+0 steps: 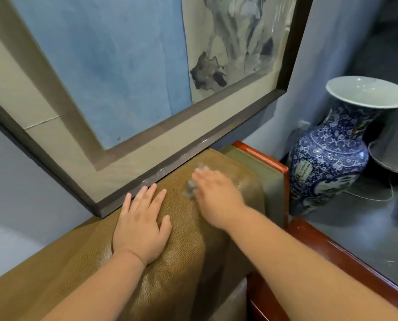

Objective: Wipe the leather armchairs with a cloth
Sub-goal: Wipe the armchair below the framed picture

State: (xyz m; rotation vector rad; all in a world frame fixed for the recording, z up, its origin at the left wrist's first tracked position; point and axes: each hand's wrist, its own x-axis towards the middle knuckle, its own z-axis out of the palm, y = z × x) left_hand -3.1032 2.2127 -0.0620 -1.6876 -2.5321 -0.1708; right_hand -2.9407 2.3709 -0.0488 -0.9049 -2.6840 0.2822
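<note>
Two bare forearms come in from the bottom edge, reaching up over the top of the olive-brown pebbled leather armchair back (177,262), and we go left to right from there. The left hand (142,224) lies flat on the crest of the backrest, fingers straight and spread, holding nothing, just steadying on the leather close to the dark-framed picture (147,144) leaning on the wall behind. The right hand (216,196) is blurred with motion near the backrest's far corner, and a small grey cloth (189,189) pokes out beneath its fingers; it presses the cloth to the leather, though whether the fingers curl round it I cannot tell. Further right, the glossy red-brown wooden frame (262,156) of the chair, then a blue-and-white porcelain vase (327,156) on the floor. My read: the top of this backrest is under way, with the seat, arms and other chairs unseen and likely still to do.
</note>
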